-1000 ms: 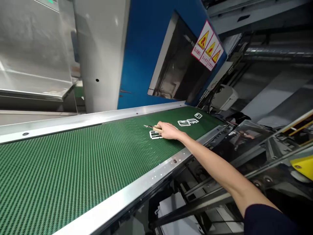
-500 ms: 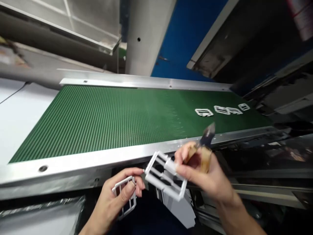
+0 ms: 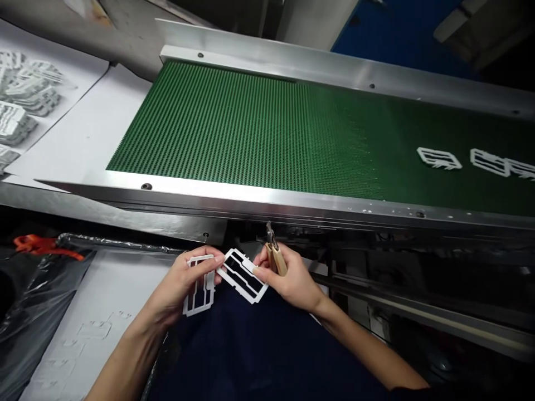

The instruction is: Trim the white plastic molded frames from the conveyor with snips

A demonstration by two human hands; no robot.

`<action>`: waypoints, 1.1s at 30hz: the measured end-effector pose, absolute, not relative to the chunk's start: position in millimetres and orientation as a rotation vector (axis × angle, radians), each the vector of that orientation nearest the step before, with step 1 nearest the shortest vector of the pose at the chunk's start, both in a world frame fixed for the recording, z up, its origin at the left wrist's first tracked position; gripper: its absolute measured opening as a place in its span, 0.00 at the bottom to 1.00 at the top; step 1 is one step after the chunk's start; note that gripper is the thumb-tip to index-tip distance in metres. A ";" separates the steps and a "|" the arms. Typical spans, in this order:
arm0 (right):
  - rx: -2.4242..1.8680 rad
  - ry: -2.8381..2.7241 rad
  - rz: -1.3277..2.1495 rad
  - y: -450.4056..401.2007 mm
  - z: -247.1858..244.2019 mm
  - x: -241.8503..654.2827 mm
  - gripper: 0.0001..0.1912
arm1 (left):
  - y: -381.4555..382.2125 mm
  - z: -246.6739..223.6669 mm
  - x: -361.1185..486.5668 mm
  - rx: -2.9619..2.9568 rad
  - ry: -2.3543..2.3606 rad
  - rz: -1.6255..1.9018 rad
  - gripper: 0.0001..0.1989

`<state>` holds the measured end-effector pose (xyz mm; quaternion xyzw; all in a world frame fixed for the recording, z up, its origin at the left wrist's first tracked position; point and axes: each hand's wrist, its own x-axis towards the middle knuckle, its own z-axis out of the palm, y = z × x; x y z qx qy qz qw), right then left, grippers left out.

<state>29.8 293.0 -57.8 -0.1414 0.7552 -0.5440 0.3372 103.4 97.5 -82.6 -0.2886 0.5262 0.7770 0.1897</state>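
Observation:
My left hand is closed on a white plastic frame with openings and thin bars, held upright between thumb and fingers. Its fingertips also meet the left corner of a second white plastic frame, which lies tilted across the space between my hands. My right hand pinches that second frame by its right side. In the same palm are cutting pliers with tan handles, their jaws pointing up and away from the frames.
Beyond my hands runs a green ribbed conveyor belt with metal side rails. Several white frames lie on its right part. Stacked white parts sit at far left. An orange-red tool handle and clear plastic film are at lower left.
The view has swung left and down, bringing the stacked parts into sight. My hands have drawn closer together, and the pliers now point more upright. Both frames remain held.

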 end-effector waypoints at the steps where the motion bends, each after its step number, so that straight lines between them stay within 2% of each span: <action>1: -0.349 1.930 -1.422 290.7 -62.3 29.4 0.08 | 96.7 -86.1 104.0 -0.826 1.447 2.193 0.11; 16: -0.330 1.826 -1.378 286.6 -87.0 26.9 0.09 | 88.4 -106.5 109.7 -0.773 1.344 2.124 0.12; 26: -0.288 1.740 -1.373 288.8 -92.4 30.2 0.09 | 83.6 -110.0 113.9 -0.579 1.494 2.106 0.09; 33: -0.328 1.706 -1.347 284.5 -93.4 30.8 0.09 | 79.4 -107.7 115.3 -0.531 1.604 2.113 0.12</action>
